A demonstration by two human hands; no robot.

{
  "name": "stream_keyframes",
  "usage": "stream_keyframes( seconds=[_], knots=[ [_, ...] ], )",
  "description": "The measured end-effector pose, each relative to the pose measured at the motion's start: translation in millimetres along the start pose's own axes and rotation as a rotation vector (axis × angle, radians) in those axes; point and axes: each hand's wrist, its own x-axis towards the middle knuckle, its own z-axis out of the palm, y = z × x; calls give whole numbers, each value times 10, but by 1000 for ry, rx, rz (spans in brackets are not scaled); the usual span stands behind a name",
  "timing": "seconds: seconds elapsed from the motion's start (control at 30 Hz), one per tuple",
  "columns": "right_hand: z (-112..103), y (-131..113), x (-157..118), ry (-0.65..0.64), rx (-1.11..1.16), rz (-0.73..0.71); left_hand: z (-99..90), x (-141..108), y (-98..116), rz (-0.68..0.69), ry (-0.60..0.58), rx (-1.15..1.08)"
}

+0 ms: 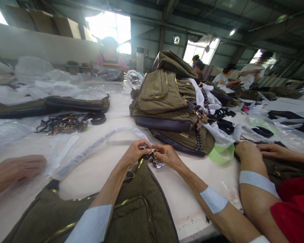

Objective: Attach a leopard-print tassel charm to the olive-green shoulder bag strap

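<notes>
An olive corduroy bag [142,189] with gold zippers lies at the front, its strap [91,148] wrapped in white material and arching behind it. My left hand [138,150] pinches the strap end at the bag's upper right corner. Close against it, my right hand [167,155] pinches a small gold clasp [152,150]. From that clasp a leopard-patterned charm [157,162] hangs beside the bag. Both hands are closed, with fingertips nearly touching.
Stacked olive bags [164,98] stand behind my hands. A pile of charms [68,124] lies left, near plastic wrapping [35,81]. Another person's hand [27,167] rests at the left; a person in red sleeves [296,202] works at right, beside a green band [221,153].
</notes>
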Motion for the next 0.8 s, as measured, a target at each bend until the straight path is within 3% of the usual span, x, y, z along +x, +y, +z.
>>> stream_keyframes(
  seconds=[0.3,0.6,0.8],
  knots=[
    [53,83,11,-8,110,32,-11,33,-41,24,22,76],
    [96,130,14,-7,196,139,42,49,-86,36,81,322],
    [47,160,78,1,209,139,132,28,-122,151,151,463]
  ],
)
